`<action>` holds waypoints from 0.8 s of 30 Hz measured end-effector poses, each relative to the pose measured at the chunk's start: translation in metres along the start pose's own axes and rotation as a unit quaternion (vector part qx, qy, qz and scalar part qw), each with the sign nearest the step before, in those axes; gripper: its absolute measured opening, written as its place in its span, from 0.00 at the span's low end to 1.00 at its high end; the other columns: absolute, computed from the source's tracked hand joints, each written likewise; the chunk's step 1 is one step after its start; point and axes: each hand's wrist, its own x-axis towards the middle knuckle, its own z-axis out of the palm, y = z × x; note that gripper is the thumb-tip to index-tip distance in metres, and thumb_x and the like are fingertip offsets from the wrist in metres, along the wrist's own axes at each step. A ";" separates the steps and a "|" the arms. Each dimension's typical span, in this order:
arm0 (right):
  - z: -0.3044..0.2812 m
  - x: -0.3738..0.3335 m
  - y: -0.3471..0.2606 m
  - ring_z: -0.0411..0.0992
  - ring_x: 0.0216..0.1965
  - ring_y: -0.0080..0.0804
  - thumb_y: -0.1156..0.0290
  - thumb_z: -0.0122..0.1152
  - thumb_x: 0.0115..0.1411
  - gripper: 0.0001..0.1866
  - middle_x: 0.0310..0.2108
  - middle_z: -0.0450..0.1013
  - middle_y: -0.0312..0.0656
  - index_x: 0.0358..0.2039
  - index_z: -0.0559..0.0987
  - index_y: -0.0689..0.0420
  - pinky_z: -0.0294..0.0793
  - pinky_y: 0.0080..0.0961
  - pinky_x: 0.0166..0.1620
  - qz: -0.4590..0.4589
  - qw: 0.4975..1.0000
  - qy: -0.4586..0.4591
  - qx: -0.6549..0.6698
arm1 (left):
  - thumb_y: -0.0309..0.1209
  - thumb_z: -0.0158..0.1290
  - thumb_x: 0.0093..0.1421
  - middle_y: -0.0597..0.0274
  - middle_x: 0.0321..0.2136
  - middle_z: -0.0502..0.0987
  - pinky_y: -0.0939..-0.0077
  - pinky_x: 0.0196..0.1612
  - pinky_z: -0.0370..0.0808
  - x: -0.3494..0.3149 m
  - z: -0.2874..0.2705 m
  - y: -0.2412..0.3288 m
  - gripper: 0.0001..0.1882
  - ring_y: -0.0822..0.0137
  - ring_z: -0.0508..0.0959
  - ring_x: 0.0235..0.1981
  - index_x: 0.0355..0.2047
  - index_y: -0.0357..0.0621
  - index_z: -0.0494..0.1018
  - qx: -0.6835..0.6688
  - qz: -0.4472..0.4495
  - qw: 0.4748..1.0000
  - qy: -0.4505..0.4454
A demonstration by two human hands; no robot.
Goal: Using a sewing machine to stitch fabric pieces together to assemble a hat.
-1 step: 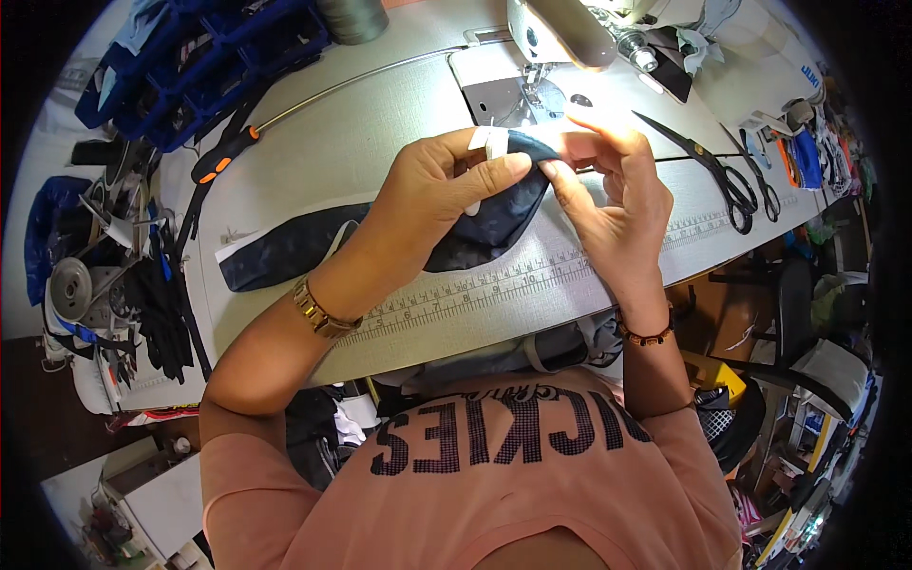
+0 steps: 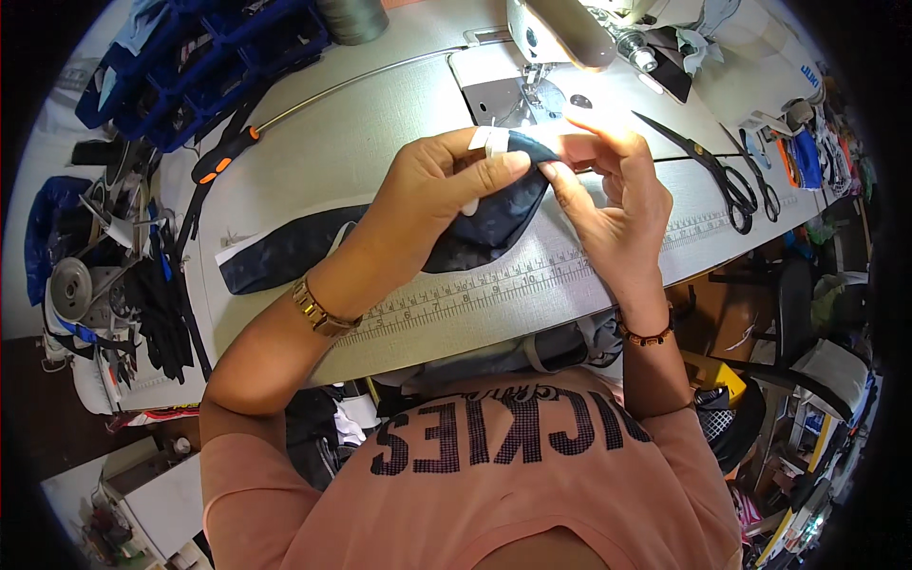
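While both hands (image 2: 427, 190) (image 2: 619, 204) pinch dark cloth (image 2: 494, 223), dark-lettered shirt (image 2: 446, 513), numbered ruler (image 2: 465, 300).

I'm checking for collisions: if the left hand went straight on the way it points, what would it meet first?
Apart from the cloth it holds, the left hand would likely meet the right hand first, up and to the right; depth is unclear.

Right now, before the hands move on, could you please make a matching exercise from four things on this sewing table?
Things:
1. dark cloth
2. screwdriver
3. larger scissors
4. blue bin rack

Places or colours:
A. has an orange and black handle
B. upper left, beside a grey spool
C. held by the left hand and right hand
D. lies to the right of the right hand

Pairs: 1-C, 2-A, 3-D, 4-B
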 end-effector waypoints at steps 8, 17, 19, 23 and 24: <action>0.000 -0.001 -0.002 0.76 0.29 0.22 0.78 0.69 0.51 0.22 0.27 0.75 0.36 0.46 0.73 0.55 0.76 0.19 0.35 0.027 0.999 -0.014 0.031 | 0.34 0.55 0.62 0.75 0.27 0.74 0.90 0.33 0.67 0.000 0.000 0.002 0.08 0.85 0.70 0.29 0.34 0.43 0.77 -0.124 -0.006 0.992 -0.002; -0.007 0.000 -0.007 0.73 0.34 0.19 0.84 0.66 0.52 0.14 0.33 0.74 0.37 0.39 0.73 0.62 0.73 0.17 0.41 0.049 0.998 -0.049 -0.006 | 0.33 0.54 0.62 0.74 0.26 0.70 0.87 0.33 0.67 0.000 -0.001 0.004 0.06 0.82 0.67 0.27 0.30 0.45 0.73 -0.175 -0.014 0.985 0.005; -0.009 0.001 -0.004 0.72 0.33 0.19 0.84 0.66 0.53 0.12 0.32 0.73 0.37 0.36 0.74 0.63 0.72 0.16 0.40 0.037 0.998 -0.045 -0.019 | 0.33 0.54 0.62 0.74 0.25 0.69 0.86 0.34 0.67 0.000 0.001 0.005 0.07 0.82 0.66 0.27 0.28 0.45 0.72 -0.182 0.001 0.983 -0.008; -0.009 0.004 -0.001 0.68 0.31 0.19 0.83 0.66 0.53 0.10 0.31 0.68 0.36 0.34 0.74 0.64 0.69 0.15 0.39 0.002 1.000 0.002 0.020 | 0.33 0.54 0.63 0.72 0.27 0.71 0.85 0.34 0.68 -0.002 0.007 0.005 0.07 0.81 0.69 0.29 0.31 0.44 0.71 -0.214 0.060 0.975 0.008; -0.005 0.005 -0.002 0.66 0.26 0.20 0.80 0.69 0.51 0.10 0.26 0.68 0.35 0.31 0.75 0.62 0.67 0.16 0.32 -0.011 0.999 0.035 0.040 | 0.32 0.54 0.63 0.70 0.28 0.72 0.85 0.34 0.70 -0.002 0.009 0.005 0.07 0.81 0.70 0.29 0.32 0.43 0.70 -0.237 0.068 0.969 0.007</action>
